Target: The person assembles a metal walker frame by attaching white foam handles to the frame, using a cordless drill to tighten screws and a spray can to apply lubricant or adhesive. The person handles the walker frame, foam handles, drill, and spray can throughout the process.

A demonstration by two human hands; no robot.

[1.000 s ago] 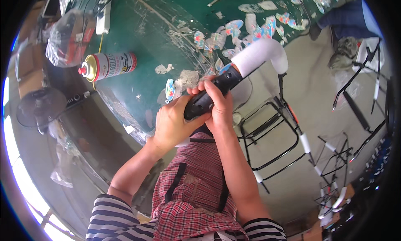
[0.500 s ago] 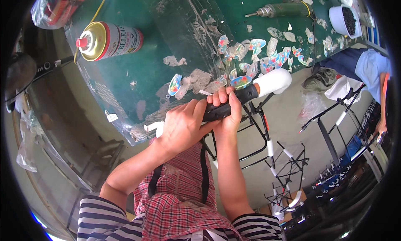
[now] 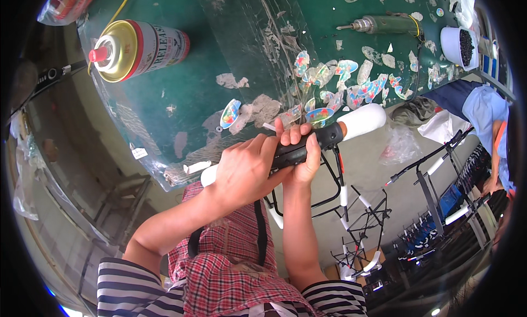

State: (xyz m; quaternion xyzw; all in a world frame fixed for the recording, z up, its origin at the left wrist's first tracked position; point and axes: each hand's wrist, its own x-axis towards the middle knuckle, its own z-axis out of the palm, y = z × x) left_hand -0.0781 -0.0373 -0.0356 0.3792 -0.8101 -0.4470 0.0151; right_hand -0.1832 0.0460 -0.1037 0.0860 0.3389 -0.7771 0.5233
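A black bar-like piece point(image 3: 328, 137) with rounded white padded ends is held in front of my body, at the bench's near edge. One white end point(image 3: 363, 121) sticks out to the right; the other point(image 3: 209, 176) shows beside my left wrist. My left hand point(image 3: 245, 166) is closed round the left part of the black piece. Closer to the right end, my right hand point(image 3: 302, 152) grips it, with the thumb on the near side and fingers over the top. Black tubes point(image 3: 334, 179) extend below the piece. My palms hide its middle.
On the green bench point(image 3: 164, 124) lie a spray can point(image 3: 143, 50), peeled oval stickers point(image 3: 321, 115), a green power driver point(image 3: 384, 24) and a white tub point(image 3: 452, 45) of small black parts. Black tubular frames point(image 3: 362, 218) stand on the floor at right, near another person's arm point(image 3: 497, 157).
The view has shifted slightly. Both hands keep their hold on the black piece, and its right white end sits a little lower. One fingertip now sticks up between my hands.
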